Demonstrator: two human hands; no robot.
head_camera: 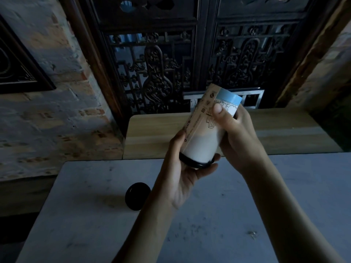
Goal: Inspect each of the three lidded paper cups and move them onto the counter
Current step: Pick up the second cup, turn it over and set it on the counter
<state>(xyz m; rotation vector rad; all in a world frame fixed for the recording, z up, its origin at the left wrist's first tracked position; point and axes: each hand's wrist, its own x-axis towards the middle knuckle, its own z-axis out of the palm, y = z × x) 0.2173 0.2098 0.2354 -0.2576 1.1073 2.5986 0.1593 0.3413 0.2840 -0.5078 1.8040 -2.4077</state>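
Observation:
Both my hands hold one paper cup (205, 128) in the air, tilted with its black lid toward me and its blue-banded base pointing away. My left hand (182, 168) cups the lid end from below. Around the base end my right hand (237, 133) is wrapped, thumb pressed on the printed side. The cup is tan and white with dark print. A second cup (137, 196), seen mostly as a black lid, stands on the grey table (247, 205) left of my left forearm. No third cup is in view.
A wooden counter (284, 130) runs behind the grey table, just beyond the held cup. Dark carved wooden screens (161, 63) rise behind it, with a metal frame (252, 99) at their foot. A brick wall (47, 111) stands to the left.

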